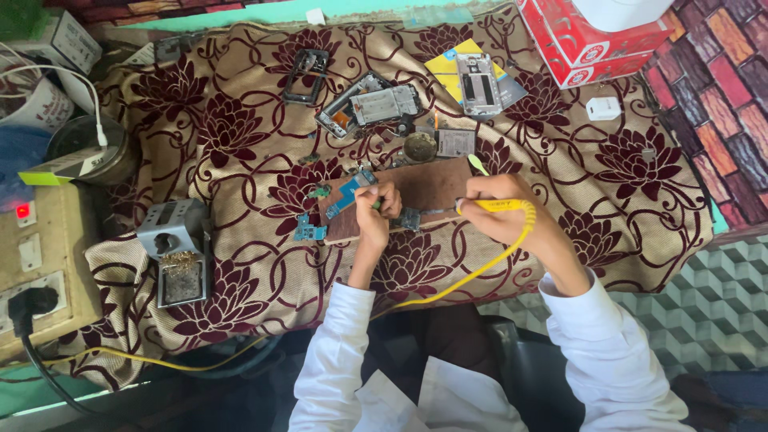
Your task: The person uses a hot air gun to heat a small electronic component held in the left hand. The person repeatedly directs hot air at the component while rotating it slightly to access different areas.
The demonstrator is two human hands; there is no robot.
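My right hand (500,210) grips yellow soldering iron (496,206), tip at small circuit board (410,218) on wooden board (424,188). Left hand (376,214) fingers curled, pinching something green, mostly hidden.

A small phone repair workshop: opened phone frames (376,106) and circuit boards (350,193) lie across the cloth-covered desk (240,160), with a soldering iron stand (178,252) at left.
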